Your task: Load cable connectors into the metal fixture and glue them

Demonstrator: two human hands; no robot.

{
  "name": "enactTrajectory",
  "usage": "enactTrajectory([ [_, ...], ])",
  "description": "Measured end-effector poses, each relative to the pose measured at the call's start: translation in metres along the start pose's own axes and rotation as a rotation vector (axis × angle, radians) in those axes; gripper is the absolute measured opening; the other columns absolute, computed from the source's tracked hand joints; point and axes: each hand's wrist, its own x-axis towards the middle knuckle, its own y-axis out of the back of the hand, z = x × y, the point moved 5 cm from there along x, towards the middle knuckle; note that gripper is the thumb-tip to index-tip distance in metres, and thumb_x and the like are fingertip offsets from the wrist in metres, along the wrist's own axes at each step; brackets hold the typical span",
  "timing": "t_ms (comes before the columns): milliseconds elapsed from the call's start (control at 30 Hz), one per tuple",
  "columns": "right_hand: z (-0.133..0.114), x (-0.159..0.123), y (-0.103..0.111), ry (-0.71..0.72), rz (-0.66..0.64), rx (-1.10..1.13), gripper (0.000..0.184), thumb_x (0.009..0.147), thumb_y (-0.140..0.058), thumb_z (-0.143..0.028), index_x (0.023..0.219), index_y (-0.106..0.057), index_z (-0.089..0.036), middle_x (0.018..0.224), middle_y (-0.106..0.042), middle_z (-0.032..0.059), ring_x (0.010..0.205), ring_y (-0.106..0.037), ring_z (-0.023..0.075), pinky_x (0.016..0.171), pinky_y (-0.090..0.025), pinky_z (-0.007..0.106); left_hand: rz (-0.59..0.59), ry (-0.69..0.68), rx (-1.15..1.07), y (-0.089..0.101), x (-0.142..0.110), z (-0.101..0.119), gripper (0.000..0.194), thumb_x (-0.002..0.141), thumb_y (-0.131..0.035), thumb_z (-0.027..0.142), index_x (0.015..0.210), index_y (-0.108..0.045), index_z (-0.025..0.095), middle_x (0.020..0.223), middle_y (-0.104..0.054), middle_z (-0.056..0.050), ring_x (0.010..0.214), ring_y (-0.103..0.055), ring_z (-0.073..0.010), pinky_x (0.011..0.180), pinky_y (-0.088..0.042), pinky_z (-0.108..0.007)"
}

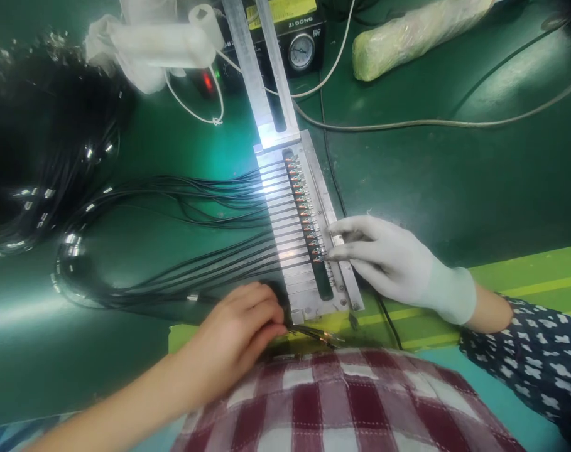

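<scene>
My bare left hand is closed at the table's front edge, thumb and fingers pinching black cables whose stripped, metallic ends stick out to the right. Just beyond it lies a slotted metal fixture. Several black cables run into its grooves from the left, their coppery tips lined up over a dark slot. In a white glove, my right hand rests at the fixture's right side with fingers apart. Its smudged fingertips touch near the lowest tips; nothing shows between them.
Metal rails extend behind the fixture toward a black device with a pressure gauge. A white lamp-like object stands at the back left. Bundled black cables fill the left. A plastic-wrapped roll and grey cord lie at the back right.
</scene>
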Motion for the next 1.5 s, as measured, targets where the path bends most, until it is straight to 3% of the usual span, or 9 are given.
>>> enactTrajectory([
  [100, 0.0, 0.001, 0.0, 0.012, 0.009, -0.001, 0.029, 0.091, -0.049, -0.009, 0.108, -0.071, -0.016, 0.129, -0.06, 0.0152, 0.108, -0.063, 0.0286, 0.087, -0.056, 0.046, 0.145, -0.014, -0.027, 0.011, 0.0, 0.0, 0.009, 0.098, -0.051, 0.01, 0.101, -0.056, 0.017, 0.089, -0.061, -0.001, 0.08, -0.058, -0.0109, 0.072, -0.049, -0.02],
  [267, 0.001, 0.001, -0.001, -0.005, 0.006, 0.017, 0.029, 0.091, -0.05, -0.009, 0.108, -0.071, -0.017, 0.13, -0.059, 0.0147, 0.107, -0.063, 0.0279, 0.087, -0.056, 0.046, 0.408, -0.2, 0.426, 0.014, 0.002, -0.001, 0.032, 0.09, -0.058, -0.001, 0.121, -0.058, 0.008, 0.095, -0.063, -0.01, 0.084, -0.058, -0.0174, 0.076, -0.051, -0.03],
  [633, 0.0, 0.001, 0.0, -0.004, 0.015, 0.02, 0.028, 0.091, -0.05, -0.008, 0.109, -0.071, -0.016, 0.131, -0.059, 0.0153, 0.109, -0.062, 0.0288, 0.088, -0.056, 0.047, 0.468, -0.513, 0.724, -0.002, 0.001, -0.008, 0.034, 0.082, -0.067, -0.002, 0.116, -0.062, -0.001, 0.091, -0.069, -0.015, 0.081, -0.061, -0.0232, 0.069, -0.055, -0.035],
  [800, -0.001, 0.002, 0.0, 0.023, 0.041, 0.024, 0.028, 0.092, -0.05, -0.009, 0.11, -0.07, -0.016, 0.13, -0.059, 0.0156, 0.109, -0.062, 0.0278, 0.088, -0.055, 0.046, 0.432, -0.489, 0.624, -0.003, 0.006, -0.013, 0.034, 0.087, -0.06, -0.001, 0.121, -0.061, 0.002, 0.094, -0.068, -0.014, 0.084, -0.061, -0.021, 0.075, -0.055, -0.035],
  [933, 0.001, -0.001, -0.001, 0.035, 0.042, 0.019, 0.03, 0.093, -0.049, -0.01, 0.115, -0.069, -0.016, 0.132, -0.058, 0.016, 0.108, -0.062, 0.0272, 0.088, -0.055, 0.045, 0.38, -0.363, 0.407, 0.001, 0.006, -0.022, 0.034, 0.092, -0.05, 0.002, 0.121, -0.064, 0.011, 0.102, -0.063, -0.012, 0.093, -0.059, -0.0196, 0.08, -0.053, -0.033],
  [1100, 0.002, 0.0, -0.001, 0.009, 0.029, 0.046, 0.028, 0.093, -0.05, -0.012, 0.114, -0.068, -0.017, 0.131, -0.058, 0.0149, 0.113, -0.061, 0.0276, 0.09, -0.055, 0.047, 0.359, -0.273, 0.597, 0.001, 0.001, -0.027, 0.042, 0.094, -0.042, 0.003, 0.127, -0.064, 0.018, 0.081, -0.054, -0.004, 0.072, -0.047, -0.016, 0.064, -0.039, -0.028],
  [1267, 0.001, 0.002, -0.001, -0.028, 0.001, 0.032, 0.028, 0.093, -0.049, -0.011, 0.111, -0.069, -0.017, 0.129, -0.059, 0.0145, 0.11, -0.062, 0.0274, 0.089, -0.056, 0.047, 0.276, -0.259, 0.562, 0.0, -0.007, -0.019, 0.042, 0.093, -0.045, 0.003, 0.132, -0.056, 0.014, 0.089, -0.061, -0.006, 0.082, -0.054, -0.0179, 0.07, -0.038, -0.031],
  [1367, -0.001, 0.001, -0.001, -0.037, 0.003, 0.025, 0.027, 0.094, -0.05, -0.012, 0.113, -0.069, -0.018, 0.131, -0.059, 0.0139, 0.112, -0.062, 0.0271, 0.091, -0.056, 0.047, 0.227, -0.249, 0.426, -0.004, -0.017, -0.006, 0.03, 0.095, -0.053, 0.008, 0.124, -0.056, 0.013, 0.101, -0.064, -0.008, 0.092, -0.055, -0.0197, 0.081, -0.038, -0.035],
  [1500, -0.002, 0.0, -0.001, -0.042, 0.013, 0.025, 0.027, 0.095, -0.05, -0.013, 0.112, -0.07, -0.018, 0.131, -0.059, 0.0142, 0.114, -0.061, 0.028, 0.091, -0.056, 0.047, 0.042, -0.032, 0.156, -0.014, -0.026, -0.005, 0.013, 0.097, -0.049, 0.01, 0.102, -0.059, 0.018, 0.095, -0.061, -0.004, 0.088, -0.051, -0.0185, 0.077, -0.037, -0.032],
])
